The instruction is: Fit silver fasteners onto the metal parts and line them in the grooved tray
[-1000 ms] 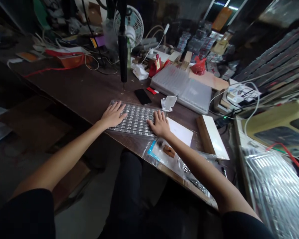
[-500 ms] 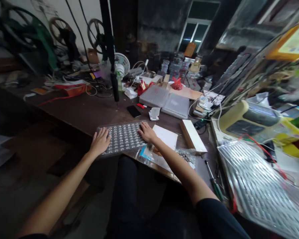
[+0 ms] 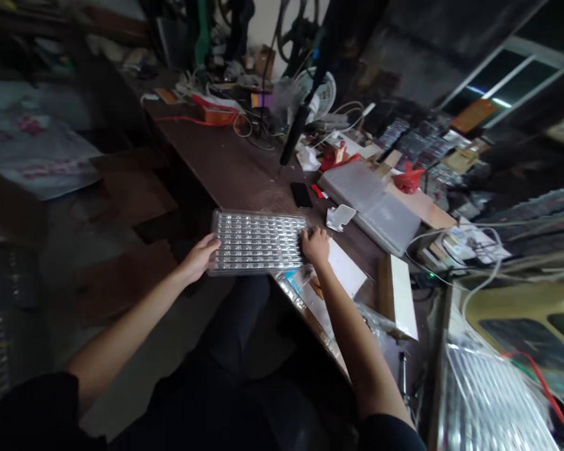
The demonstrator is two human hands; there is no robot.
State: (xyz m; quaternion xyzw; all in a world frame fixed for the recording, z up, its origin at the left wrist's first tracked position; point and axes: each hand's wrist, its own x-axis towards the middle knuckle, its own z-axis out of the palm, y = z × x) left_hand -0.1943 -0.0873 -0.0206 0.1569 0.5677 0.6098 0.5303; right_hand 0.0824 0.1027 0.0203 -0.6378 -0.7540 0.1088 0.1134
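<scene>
A clear plastic tray (image 3: 261, 274) with rows of small shiny metal parts spans the space between my hands, partly over the table's front edge. My left hand (image 3: 201, 258) grips its left end, the thumb on top and the other fingers mostly hidden beneath. At the opposite end, my right hand (image 3: 316, 245) is closed on the tray's right edge, fingers curled over it. Under my right wrist lies a white sheet (image 3: 345, 266). Beyond the tray are a black phone (image 3: 301, 195) and a small white stand (image 3: 341, 217).
Closed plastic cases (image 3: 388, 222) lie at the back right. A long white box (image 3: 404, 297) and a screwdriver (image 3: 403, 369) are on the right. A black rod-like tool (image 3: 295, 134) hangs over the table (image 3: 244, 181). Cardboard (image 3: 131, 275) lies on the floor at left.
My hands have gone from lying on top of the tray to gripping its two ends. The tray's left end now sticks out past the table edge. The view has swung left and tilted.
</scene>
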